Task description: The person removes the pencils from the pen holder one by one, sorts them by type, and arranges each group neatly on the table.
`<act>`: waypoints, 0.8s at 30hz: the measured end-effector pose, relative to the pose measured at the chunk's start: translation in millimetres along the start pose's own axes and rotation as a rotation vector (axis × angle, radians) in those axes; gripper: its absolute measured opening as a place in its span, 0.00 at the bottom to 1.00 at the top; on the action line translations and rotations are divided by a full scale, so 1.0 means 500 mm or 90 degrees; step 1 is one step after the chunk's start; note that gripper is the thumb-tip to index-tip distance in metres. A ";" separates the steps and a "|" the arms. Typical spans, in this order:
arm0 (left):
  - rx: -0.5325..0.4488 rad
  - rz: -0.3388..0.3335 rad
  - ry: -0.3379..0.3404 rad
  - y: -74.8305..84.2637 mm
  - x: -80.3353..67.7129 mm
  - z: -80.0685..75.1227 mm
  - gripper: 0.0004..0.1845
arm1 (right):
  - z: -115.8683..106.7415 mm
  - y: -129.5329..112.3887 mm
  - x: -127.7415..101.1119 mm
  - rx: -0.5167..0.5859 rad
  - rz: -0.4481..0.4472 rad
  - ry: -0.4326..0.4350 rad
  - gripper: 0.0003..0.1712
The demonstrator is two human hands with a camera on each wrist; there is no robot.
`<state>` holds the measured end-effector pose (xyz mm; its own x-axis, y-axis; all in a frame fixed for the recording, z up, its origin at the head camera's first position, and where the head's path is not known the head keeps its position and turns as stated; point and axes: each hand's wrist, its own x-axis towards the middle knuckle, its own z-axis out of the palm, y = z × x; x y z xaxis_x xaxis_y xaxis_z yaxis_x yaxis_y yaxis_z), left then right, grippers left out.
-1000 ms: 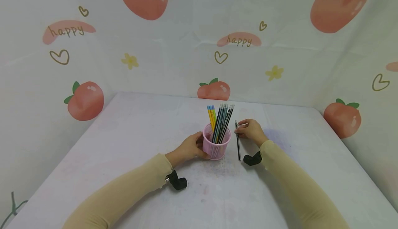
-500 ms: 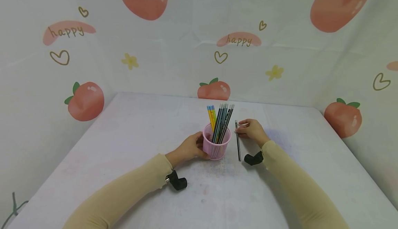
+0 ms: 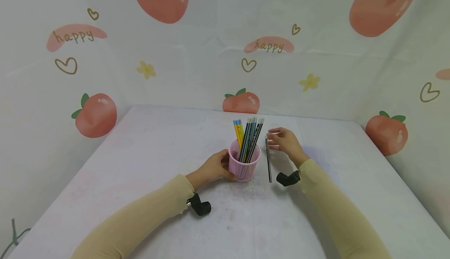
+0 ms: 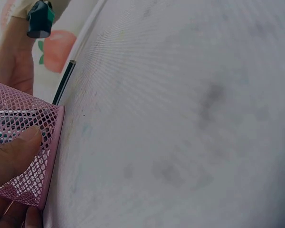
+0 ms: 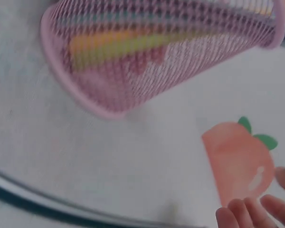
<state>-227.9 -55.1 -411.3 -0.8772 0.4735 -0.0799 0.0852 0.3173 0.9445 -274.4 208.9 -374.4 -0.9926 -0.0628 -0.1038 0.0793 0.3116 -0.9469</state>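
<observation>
Item: pink round wire-mesh pencil cup (image 3: 244,166), standing upright on the white cloth-covered table (image 3: 140,153), near its middle. The left hand (image 3: 212,167) grips it from its left side, thumb curled flat against the mesh wall (image 4: 19,152) and the other fingers wrapped behind; the grip is closed on the cup. Contents: a bundle of dark striped pencils (image 3: 252,138) leaning rightward, and a few yellow pencils with blue ends (image 3: 238,132) beside them, all standing well above the rim. Just right of that grip lies one loose dark pencil (image 3: 268,161), flat on the cloth, pointing away from the person. The right hand (image 3: 284,142) hovers at the far end of this pencil, fingers loosely extended and apart, holding nothing; whether a fingertip touches the pencil cannot be told. Each wrist carries a small black camera mount (image 3: 200,205). Handling notes, as judgement: the cup looks light and rigid, top-heavy with its load, likely to tip if pushed high, so best held low around the wall as now. The loose pencil is thin, stiff and apt to roll; pinch near mid-length. Backdrop: white sheet printed with peaches (image 3: 95,114).
</observation>
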 end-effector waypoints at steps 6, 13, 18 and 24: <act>-0.007 -0.003 0.002 -0.004 0.003 0.000 0.41 | 0.003 -0.018 -0.012 0.051 -0.060 -0.013 0.31; -0.007 -0.001 0.005 -0.004 0.001 -0.001 0.41 | 0.012 -0.033 -0.030 0.080 -0.117 -0.019 0.34; -0.006 -0.001 0.001 -0.004 0.001 -0.001 0.42 | 0.022 -0.042 -0.047 0.088 -0.149 -0.021 0.33; -0.002 -0.003 0.003 -0.004 0.000 -0.001 0.42 | 0.030 -0.044 -0.061 0.100 -0.175 -0.029 0.31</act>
<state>-228.1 -56.2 -412.8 -0.8795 0.4686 -0.0831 0.0799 0.3175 0.9449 -244.4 189.9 -354.9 -0.9739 -0.1686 0.1520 -0.1744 0.1272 -0.9764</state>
